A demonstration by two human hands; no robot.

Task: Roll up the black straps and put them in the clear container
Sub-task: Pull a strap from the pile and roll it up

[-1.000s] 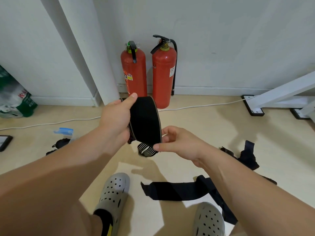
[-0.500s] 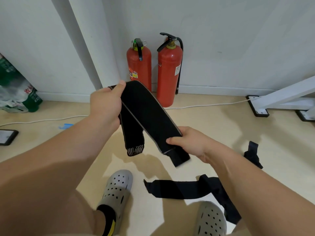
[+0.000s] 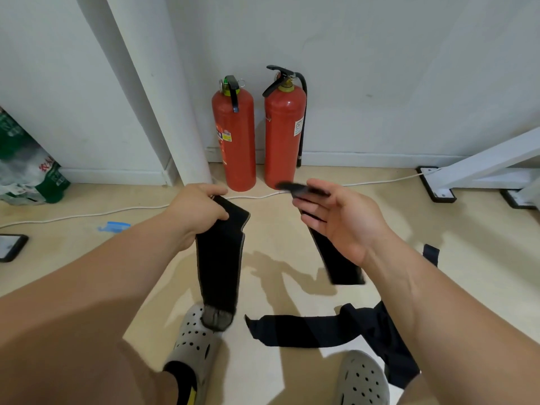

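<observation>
My left hand grips the top of a wide black strap. It hangs straight down and its grey end reaches my left shoe. My right hand is turned palm up, with a second, narrower black strap caught between thumb and fingers. That strap's blurred end sticks out to the left and the rest hangs below the hand. The two straps are apart with no link visible between them. More black straps lie tangled on the floor by my right shoe. No clear container shows plainly.
Two red fire extinguishers stand against the white wall behind a white cable. A small blue plastic item and a phone lie at the left, near a green bag. White frame legs stand at the right.
My hands have moved apart. The black band that ran from my left hand to my right now shows as two separate hanging straps, one in each hand. My right hand rose and turned palm up.
</observation>
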